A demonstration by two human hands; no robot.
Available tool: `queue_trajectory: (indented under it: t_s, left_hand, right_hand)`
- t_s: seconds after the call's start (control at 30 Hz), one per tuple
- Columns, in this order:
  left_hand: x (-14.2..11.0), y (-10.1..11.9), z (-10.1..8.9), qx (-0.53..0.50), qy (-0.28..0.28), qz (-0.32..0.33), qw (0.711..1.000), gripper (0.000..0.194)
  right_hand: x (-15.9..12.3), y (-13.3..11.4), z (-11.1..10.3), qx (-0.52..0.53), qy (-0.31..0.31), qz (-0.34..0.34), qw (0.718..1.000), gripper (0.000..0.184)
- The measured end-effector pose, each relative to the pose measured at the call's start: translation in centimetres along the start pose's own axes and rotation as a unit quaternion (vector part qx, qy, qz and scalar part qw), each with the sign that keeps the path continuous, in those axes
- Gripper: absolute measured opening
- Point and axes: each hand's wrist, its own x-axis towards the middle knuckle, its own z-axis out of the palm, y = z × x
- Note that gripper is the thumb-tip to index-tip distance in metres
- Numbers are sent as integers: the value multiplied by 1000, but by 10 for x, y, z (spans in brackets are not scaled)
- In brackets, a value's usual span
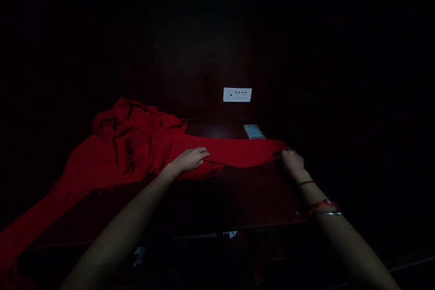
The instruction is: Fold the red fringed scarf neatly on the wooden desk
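Observation:
A long red fringed scarf [238, 152] stretches across a dark table, its right part drawn out into a smooth flat strip. My right hand [292, 161] is closed on the strip's right end, with a bunched bit of cloth at the fingers. Farther left, my left hand [191, 159] has its fingers bent over the near edge of the strip, gripping it; the thumb is hard to see in the dim light. Under that edge, beside the left hand, a fringed layer shows. The rest of the scarf lies in a crumpled heap on the left and trails off the table's front.
The dark wooden table [251, 199] has its front edge towards me. A pale blurred rectangular object [254, 131] lies behind the strip. On the dark wall behind is a white socket panel [237, 94]. Small pale items show in the shadow below the table.

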Motion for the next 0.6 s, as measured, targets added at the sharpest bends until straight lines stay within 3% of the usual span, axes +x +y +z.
queue_trajectory:
  t_s: [0.23,0.4,0.5,0.6]
  left_hand:
    - [0,0,-1,-5,-3,0,1000,32]
    - [1,3,0,-11,36,11,999,34]
    - [3,7,2,-9,48,27,998,32]
    - [6,11,2,13,34,37,999,28]
  right_hand:
    - [0,-1,0,-15,-4,1,1000,30]
    - [-1,-3,1,-35,32,-26,999,32]
    - [-5,-11,-2,-24,69,-153,986,32]
    - [-13,-30,-6,6,86,-319,944,31]
